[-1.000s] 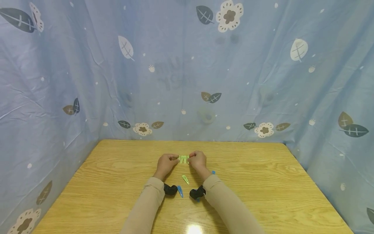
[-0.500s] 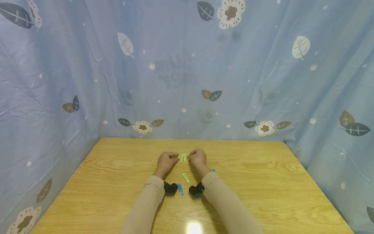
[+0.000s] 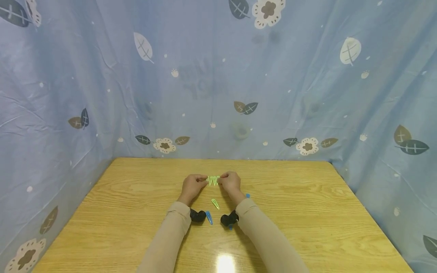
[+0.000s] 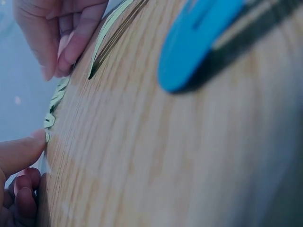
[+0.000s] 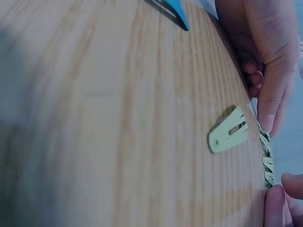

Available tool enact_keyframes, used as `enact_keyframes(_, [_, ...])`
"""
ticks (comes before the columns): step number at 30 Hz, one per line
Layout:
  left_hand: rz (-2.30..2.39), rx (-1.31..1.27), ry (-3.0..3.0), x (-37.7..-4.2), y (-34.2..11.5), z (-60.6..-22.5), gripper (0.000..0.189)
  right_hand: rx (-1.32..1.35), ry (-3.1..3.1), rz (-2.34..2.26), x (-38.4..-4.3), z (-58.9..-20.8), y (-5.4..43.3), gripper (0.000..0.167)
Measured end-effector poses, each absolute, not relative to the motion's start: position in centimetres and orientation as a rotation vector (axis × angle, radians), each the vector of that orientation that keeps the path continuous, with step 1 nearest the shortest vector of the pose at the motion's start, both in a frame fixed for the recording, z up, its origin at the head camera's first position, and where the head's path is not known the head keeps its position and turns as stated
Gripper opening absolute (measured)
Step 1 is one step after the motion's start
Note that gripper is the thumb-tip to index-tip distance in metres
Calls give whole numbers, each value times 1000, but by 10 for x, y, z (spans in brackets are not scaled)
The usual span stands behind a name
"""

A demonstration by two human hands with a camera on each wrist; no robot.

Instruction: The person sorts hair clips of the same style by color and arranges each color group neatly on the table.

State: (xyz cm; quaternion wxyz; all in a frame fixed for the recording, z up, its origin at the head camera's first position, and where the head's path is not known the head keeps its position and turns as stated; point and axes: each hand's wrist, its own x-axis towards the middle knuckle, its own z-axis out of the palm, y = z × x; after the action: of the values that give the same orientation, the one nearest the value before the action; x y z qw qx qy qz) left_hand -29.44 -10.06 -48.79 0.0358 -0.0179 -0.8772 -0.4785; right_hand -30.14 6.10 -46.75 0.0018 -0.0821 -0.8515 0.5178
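The left hand (image 3: 192, 187) and right hand (image 3: 232, 184) each pinch an end of a row of light-green snap hair clips (image 3: 214, 180), which lies between them on the wooden table (image 3: 290, 216). Over the last second neither hand visibly shifts and the row keeps its order, so this looks like steadying or fine straightening. A loose green clip (image 3: 215, 204) lies apart, bodyward of both grips; a blue clip (image 3: 209, 218) lies farther bodyward.
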Motion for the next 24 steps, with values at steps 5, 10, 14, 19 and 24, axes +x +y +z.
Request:
enact_keyframes(5, [-1470,-55,-2686,-296,-101,-489,23,-222,-2672,1706,-299,-464,63,14])
enact_keyframes(10, [-1477,-46,-2685,-297,-101,-489,23,-173,-2653,1832,-296,-466,68,24])
enact_keyframes(14, [-1475,-34,-2693,-296,-101,-489,23,-69,-2640,1925,-293,-471,74,31])
enact_keyframes(19, [-1444,-32,-2702,-296,-101,-488,22,43,-2677,1956,-289,-473,82,36])
enact_keyframes(24, [-1454,-34,-2707,-296,-101,-487,23,163,-2728,1946,-280,-469,86,37])
